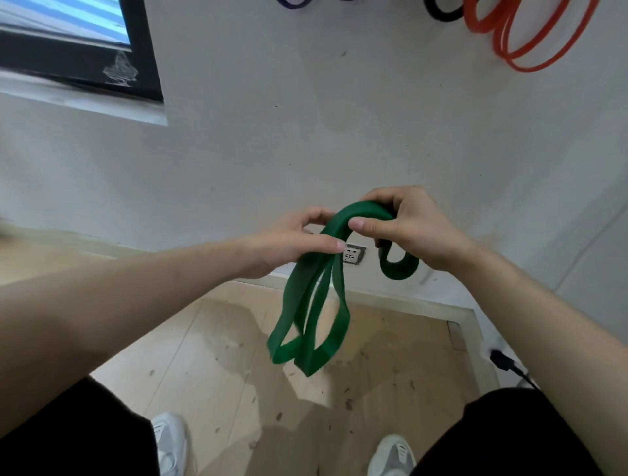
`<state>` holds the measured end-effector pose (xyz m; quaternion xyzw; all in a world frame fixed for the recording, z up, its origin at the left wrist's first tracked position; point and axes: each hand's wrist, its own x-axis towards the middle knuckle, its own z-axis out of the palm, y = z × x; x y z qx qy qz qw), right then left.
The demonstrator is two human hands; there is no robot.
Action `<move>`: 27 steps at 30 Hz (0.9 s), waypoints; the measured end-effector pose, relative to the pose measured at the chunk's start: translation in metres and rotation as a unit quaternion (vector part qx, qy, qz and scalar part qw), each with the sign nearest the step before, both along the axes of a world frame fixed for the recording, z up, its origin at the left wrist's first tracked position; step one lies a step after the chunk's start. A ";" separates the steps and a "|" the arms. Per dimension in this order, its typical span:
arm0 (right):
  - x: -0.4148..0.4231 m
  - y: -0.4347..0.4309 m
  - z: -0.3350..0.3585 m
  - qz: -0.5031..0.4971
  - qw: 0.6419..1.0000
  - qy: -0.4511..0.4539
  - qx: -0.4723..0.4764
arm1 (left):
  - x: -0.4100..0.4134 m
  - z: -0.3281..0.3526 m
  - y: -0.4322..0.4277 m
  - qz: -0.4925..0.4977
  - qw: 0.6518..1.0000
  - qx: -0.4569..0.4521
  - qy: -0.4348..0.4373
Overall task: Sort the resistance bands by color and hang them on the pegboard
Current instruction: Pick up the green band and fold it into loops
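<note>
Between my two hands, in front of the white wall (339, 136), I hold a green resistance band (307, 316) folded over on itself. My left hand (285, 243) pinches the strands between thumb and fingers just beside the top of the fold. My right hand (413, 231) is closed around the arched top of the band, thumb pressed on its near face, and a short loop curls out below that palm. Long loops hang down from my left hand over the wooden floor (217, 339), clear of it. High on the wall to the upper right I see orange bands (530, 44) hanging, with a black band (441, 13) beside them and a purple band (292, 4) further left, all cut off by the top edge.
</note>
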<state>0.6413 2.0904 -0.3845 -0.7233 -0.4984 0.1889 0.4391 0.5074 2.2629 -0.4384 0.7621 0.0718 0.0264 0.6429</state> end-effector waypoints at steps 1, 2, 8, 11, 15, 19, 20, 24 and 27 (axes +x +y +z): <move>-0.002 0.000 -0.001 -0.001 1.000 0.011 0.013 | 0.000 0.001 -0.005 -0.003 1.000 -0.005 -0.001; -0.003 0.000 -0.001 -0.004 0.999 0.022 0.025 | 0.000 0.002 -0.009 -0.008 1.000 -0.002 -0.004; -0.001 -0.003 0.003 -0.035 0.987 0.107 0.118 | -0.003 -0.006 -0.011 0.003 0.997 0.073 -0.003; 0.006 -0.009 0.005 -0.048 0.981 0.127 0.135 | -0.001 -0.010 -0.011 0.009 0.998 0.067 -0.017; 0.021 -0.015 0.002 -0.052 0.980 0.137 0.131 | 0.002 -0.007 -0.008 0.027 0.996 0.076 -0.041; 0.046 -0.029 -0.001 -0.008 0.991 0.132 0.013 | 0.006 0.001 -0.002 0.062 0.992 0.076 -0.076; 0.050 -0.032 -0.003 -0.001 0.994 0.102 -0.049 | 0.006 0.003 0.000 0.061 0.991 0.079 -0.085; 0.040 -0.026 -0.018 0.052 0.977 0.038 -0.204 | 0.008 0.009 0.001 0.024 0.990 0.114 -0.079; 0.021 -0.009 -0.018 0.056 0.990 0.043 -0.121 | 0.010 0.015 -0.005 0.002 0.986 0.153 -0.071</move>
